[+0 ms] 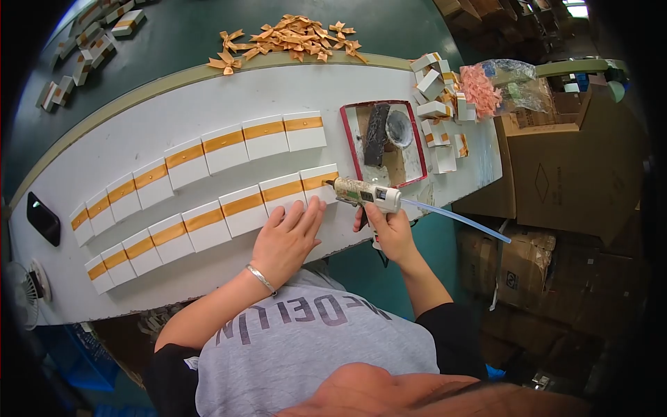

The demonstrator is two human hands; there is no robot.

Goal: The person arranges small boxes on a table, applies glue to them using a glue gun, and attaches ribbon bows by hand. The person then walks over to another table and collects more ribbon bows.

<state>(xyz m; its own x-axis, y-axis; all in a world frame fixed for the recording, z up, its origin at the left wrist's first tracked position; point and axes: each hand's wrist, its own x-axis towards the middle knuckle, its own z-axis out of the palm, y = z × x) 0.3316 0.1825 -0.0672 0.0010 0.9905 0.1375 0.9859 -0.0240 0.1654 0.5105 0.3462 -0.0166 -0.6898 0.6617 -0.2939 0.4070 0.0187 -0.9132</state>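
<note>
My right hand (392,235) is wrapped round the handle of a white hot glue gun (368,192), with a long translucent glue stick (462,219) coming out of its back. The nozzle is over the orange ribbon of the rightmost white box (319,173) in the near row; whether it touches cannot be told. My left hand (287,240) lies with fingers outstretched at the near edge of the boxes, fingertips close to that box and its neighbour (283,191). Behind them runs a second row of ribboned white boxes (226,149), small shiny dots showing on several ribbons.
A red-rimmed tray (345,132) holds a dark block (376,134) and a round dish (399,129). Orange bows (299,38) are heaped at the back. More boxes (434,87) pile up at right beside pink shreds (479,90). A phone (43,219) and small fan (29,292) are at left.
</note>
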